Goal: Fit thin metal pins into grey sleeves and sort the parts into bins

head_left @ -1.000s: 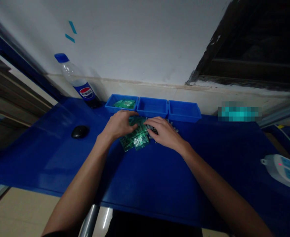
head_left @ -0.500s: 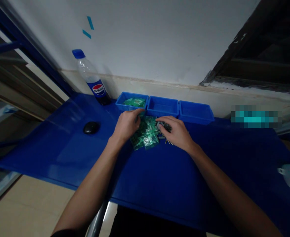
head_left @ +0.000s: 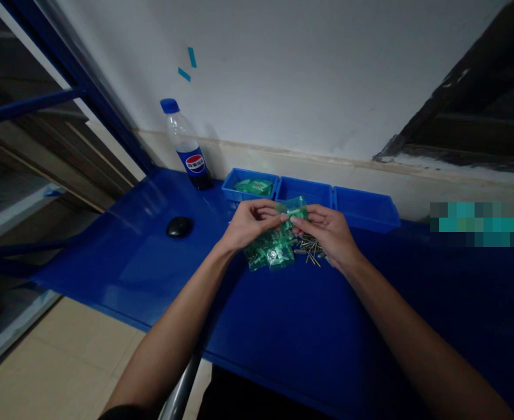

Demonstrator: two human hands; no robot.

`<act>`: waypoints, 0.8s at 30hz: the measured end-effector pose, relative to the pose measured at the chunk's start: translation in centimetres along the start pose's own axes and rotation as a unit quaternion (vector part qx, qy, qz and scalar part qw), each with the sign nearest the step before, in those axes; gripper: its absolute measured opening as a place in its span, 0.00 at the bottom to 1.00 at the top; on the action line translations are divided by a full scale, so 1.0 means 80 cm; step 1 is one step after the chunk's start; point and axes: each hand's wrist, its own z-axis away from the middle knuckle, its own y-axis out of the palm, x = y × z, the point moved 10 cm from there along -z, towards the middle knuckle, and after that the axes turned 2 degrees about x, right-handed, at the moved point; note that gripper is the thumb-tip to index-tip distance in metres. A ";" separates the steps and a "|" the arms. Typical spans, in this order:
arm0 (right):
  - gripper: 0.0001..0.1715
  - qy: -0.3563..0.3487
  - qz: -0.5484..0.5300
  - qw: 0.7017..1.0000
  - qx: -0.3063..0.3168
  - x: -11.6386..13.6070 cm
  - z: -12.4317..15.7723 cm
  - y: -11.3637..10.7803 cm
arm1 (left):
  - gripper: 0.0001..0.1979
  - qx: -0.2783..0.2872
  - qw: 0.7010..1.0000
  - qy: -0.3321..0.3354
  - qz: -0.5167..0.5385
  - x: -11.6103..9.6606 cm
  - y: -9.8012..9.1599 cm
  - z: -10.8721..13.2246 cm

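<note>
Between my two hands, above the pile, is a small green plastic bag. My left hand pinches its left side, with thumb and fingers closed. My right hand grips its lower right side, fingertips close to those of the left. Several more green bags lie heaped on the blue table below my left hand. A loose pile of thin metal pins and grey pieces sits under my right hand, partly hidden by it.
Three blue bins stand along the wall: the left bin holds green bags, then a middle bin and a right bin. A cola bottle and a black mouse are at the left.
Both hands have come together on one green bag, raised above the pile. My right hand has left the metal pins, now more exposed. The camera view has shifted left.
</note>
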 end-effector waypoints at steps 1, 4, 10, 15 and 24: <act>0.18 0.007 0.000 1.000 -0.004 -0.001 -0.001 -0.001 | 0.19 0.002 1.000 0.005 -0.009 0.002 0.000 0.000; 0.20 0.027 -0.007 0.999 -0.023 -0.007 -0.003 -0.007 | 0.14 -0.087 0.986 0.091 -0.108 -0.015 -0.025 0.003; 0.16 0.024 -0.020 0.999 -0.011 -0.001 -0.006 -0.012 | 0.12 -0.232 0.813 0.240 -0.477 -0.065 -0.063 0.008; 0.12 0.034 0.003 0.999 0.022 0.004 -0.001 -0.007 | 0.17 -0.133 0.757 0.166 -0.617 -0.036 -0.058 -0.018; 0.09 0.031 0.003 0.999 0.029 -0.001 -0.001 -0.010 | 0.20 -0.020 0.767 0.091 -0.635 -0.035 -0.031 0.007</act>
